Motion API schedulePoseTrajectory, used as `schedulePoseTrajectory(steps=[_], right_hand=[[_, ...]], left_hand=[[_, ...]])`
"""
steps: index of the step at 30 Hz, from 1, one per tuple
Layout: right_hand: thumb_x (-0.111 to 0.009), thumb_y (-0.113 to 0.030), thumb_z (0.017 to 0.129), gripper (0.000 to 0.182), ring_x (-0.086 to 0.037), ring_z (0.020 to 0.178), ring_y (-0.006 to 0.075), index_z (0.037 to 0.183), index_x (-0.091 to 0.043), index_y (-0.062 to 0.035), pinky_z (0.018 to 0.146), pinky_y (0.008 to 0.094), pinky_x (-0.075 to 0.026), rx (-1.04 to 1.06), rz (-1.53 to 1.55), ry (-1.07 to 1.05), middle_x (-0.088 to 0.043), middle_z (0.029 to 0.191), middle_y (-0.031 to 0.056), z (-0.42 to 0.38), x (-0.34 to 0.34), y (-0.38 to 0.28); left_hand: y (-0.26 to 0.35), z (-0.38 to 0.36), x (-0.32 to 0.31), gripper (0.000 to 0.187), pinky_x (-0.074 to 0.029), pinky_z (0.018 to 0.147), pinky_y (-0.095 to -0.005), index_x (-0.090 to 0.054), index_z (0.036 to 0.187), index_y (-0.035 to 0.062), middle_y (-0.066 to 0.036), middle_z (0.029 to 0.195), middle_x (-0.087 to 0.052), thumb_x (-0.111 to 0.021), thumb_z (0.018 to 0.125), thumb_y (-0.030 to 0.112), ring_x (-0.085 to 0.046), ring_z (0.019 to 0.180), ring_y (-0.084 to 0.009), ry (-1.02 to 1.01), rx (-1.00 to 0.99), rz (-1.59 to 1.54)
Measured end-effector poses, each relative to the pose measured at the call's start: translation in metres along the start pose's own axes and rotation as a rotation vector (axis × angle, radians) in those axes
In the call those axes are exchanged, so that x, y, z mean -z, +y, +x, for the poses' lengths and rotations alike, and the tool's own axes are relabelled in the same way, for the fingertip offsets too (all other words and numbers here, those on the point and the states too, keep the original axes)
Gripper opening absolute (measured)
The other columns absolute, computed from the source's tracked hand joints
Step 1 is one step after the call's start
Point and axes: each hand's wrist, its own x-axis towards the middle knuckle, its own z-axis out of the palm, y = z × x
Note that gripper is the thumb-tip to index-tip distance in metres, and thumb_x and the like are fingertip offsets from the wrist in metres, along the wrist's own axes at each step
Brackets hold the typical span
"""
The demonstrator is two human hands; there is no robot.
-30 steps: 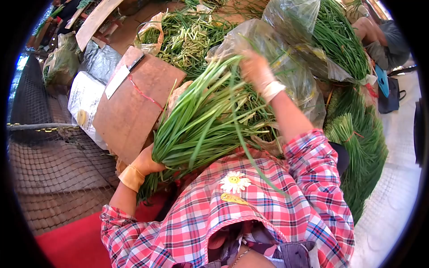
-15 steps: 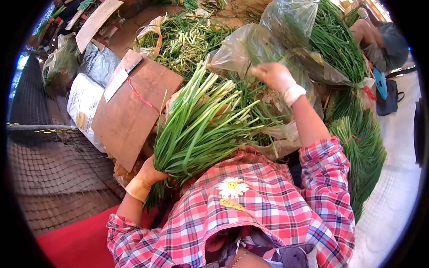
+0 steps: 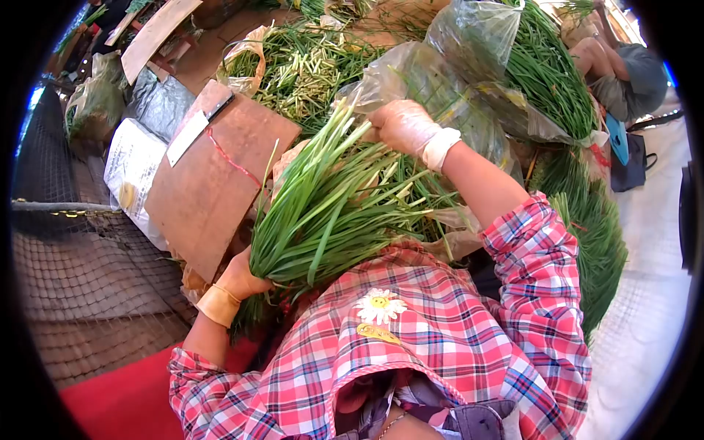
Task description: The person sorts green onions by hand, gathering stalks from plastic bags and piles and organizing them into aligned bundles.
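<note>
Just left of the chive bunch point(image 3: 330, 213), a cardboard sheet point(image 3: 213, 183)

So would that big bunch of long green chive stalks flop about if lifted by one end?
Probably: the bunch of long green chive stalks fans wide above the gloved left hand, with some stalks bending. It seems light, held one-handed while the right hand touches its tips.

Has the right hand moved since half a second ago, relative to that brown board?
Yes. The right hand has shifted left toward the brown board and now rests on the tips of the green stalk bundle.
</note>
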Motion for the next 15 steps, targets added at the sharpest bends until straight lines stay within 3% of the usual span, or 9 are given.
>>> schedulePoseTrajectory(steps=[4, 5, 6, 8, 9, 10, 12, 14, 15], right_hand=[[-0.053, -0.029, 0.085, 0.023, -0.063, 0.079, 0.0290, 0.093, -0.066, -0.0124, 0.074, 0.0399, -0.050, -0.265, -0.227, 0.378, -0.066, 0.087, 0.0122, -0.008, 0.028, 0.064], [-0.052, -0.029, 0.086, 0.022, -0.062, 0.076, 0.0301, 0.088, -0.065, -0.0102, 0.072, 0.0403, -0.049, -0.418, -0.201, 0.369, -0.065, 0.084, 0.0128, -0.010, 0.039, 0.100], [-0.041, -0.026, 0.084, 0.031, -0.063, 0.077, 0.0323, 0.084, -0.066, -0.0072, 0.072, 0.0426, -0.049, -0.567, 0.011, 0.507, -0.065, 0.086, 0.0173, -0.032, 0.054, 0.107], [-0.050, -0.022, 0.083, 0.022, -0.064, 0.082, 0.0329, 0.084, -0.067, -0.0080, 0.074, 0.0429, -0.050, -0.596, -0.564, 0.434, -0.065, 0.088, 0.0174, -0.051, 0.062, 0.218], [-0.058, -0.017, 0.080, 0.014, -0.063, 0.094, 0.0278, 0.086, -0.068, -0.0085, 0.082, 0.0373, -0.050, -0.754, -0.563, 0.190, -0.066, 0.097, 0.0153, -0.066, 0.079, 0.205], [-0.058, -0.017, 0.080, 0.014, -0.063, 0.094, 0.0278, 0.086, -0.068, -0.0085, 0.082, 0.0373, -0.050, -0.750, -0.566, 0.190, -0.066, 0.097, 0.0153, -0.068, 0.073, 0.202], [-0.060, -0.014, 0.082, 0.018, -0.062, 0.090, 0.0191, 0.097, -0.067, -0.0087, 0.081, 0.0326, -0.050, -0.316, 0.073, 0.374, -0.067, 0.096, 0.0109, -0.060, 0.046, 0.196], [-0.060, -0.013, 0.084, 0.021, -0.062, 0.092, 0.0168, 0.103, -0.068, -0.0099, 0.090, 0.0291, -0.046, -0.161, 0.603, 0.354, -0.067, 0.101, 0.0075, -0.061, 0.048, 0.085], [-0.062, -0.014, 0.081, 0.022, -0.062, 0.094, 0.0177, 0.103, -0.068, -0.0126, 0.092, 0.0291, -0.045, -0.068, 0.566, 0.205, -0.065, 0.108, 0.0065, -0.051, 0.037, 0.067]], left_hand=[[0.011, -0.004, 0.000, 0.070, -0.044, 0.088, -0.0280, -0.048, 0.122, 0.0010, -0.009, 0.109, -0.062, -0.078, 0.061, 0.015, -0.058, 0.096, -0.0140, 0.035, 0.057, -0.118], [0.007, -0.005, -0.002, 0.070, -0.044, 0.088, -0.0282, -0.048, 0.122, 0.0010, -0.009, 0.108, -0.062, -0.079, 0.061, 0.014, -0.057, 0.096, -0.0140, 0.038, 0.062, -0.132], [0.004, -0.007, -0.004, 0.070, -0.044, 0.088, -0.0284, -0.048, 0.122, 0.0010, -0.009, 0.108, -0.062, -0.079, 0.061, 0.014, -0.057, 0.096, -0.0141, 0.042, 0.066, -0.147], [-0.002, -0.010, -0.008, 0.070, -0.044, 0.087, -0.0285, -0.048, 0.122, 0.0012, -0.009, 0.108, -0.063, -0.079, 0.061, 0.014, -0.057, 0.096, -0.0140, 0.049, 0.088, -0.169], [-0.005, -0.012, -0.011, 0.070, -0.045, 0.087, -0.0287, -0.048, 0.122, 0.0013, -0.009, 0.107, -0.063, -0.079, 0.060, 0.014, -0.057, 0.096, -0.0140, 0.047, 0.115, -0.185], [-0.009, -0.012, -0.013, 0.070, -0.045, 0.087, -0.0287, -0.048, 0.122, 0.0013, -0.009, 0.107, -0.063, -0.079, 0.060, 0.014, -0.057, 0.096, -0.0140, 0.051, 0.116, -0.189], [-0.016, -0.010, -0.017, 0.070, -0.045, 0.086, -0.0291, -0.048, 0.122, 0.0017, -0.010, 0.106, -0.063, -0.078, 0.061, 0.016, -0.059, 0.095, -0.0155, 0.059, 0.105, -0.128], [-0.014, -0.004, -0.019, 0.069, -0.045, 0.086, -0.0292, -0.048, 0.122, 0.0017, -0.010, 0.106, -0.063, -0.077, 0.062, 0.017, -0.059, 0.096, -0.0168, 0.073, 0.065, -0.072], [-0.013, -0.003, -0.019, 0.068, -0.045, 0.086, -0.0293, -0.048, 0.122, 0.0018, -0.011, 0.106, -0.063, -0.077, 0.063, 0.018, -0.060, 0.096, -0.0180, 0.088, 0.031, -0.016]])
